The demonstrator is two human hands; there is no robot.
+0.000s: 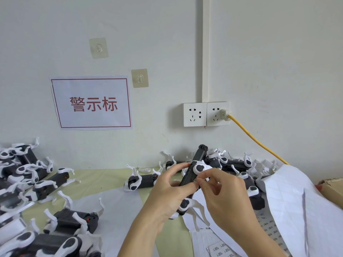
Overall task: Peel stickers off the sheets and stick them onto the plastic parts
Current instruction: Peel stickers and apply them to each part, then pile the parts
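White wall sign (92,103) with red border and red characters is hanging left. Two clear adhesive hooks (99,48) (140,78) are sitting above it. Double wall socket (206,114) is taking a plug with yellow cable (258,141) running down-right. Cardboard box (333,190) is showing at right edge.

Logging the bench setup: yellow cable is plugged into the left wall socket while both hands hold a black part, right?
Not quite. The head view shows the yellow cable plugged into the right wall socket; the left socket is empty. The rest holds.
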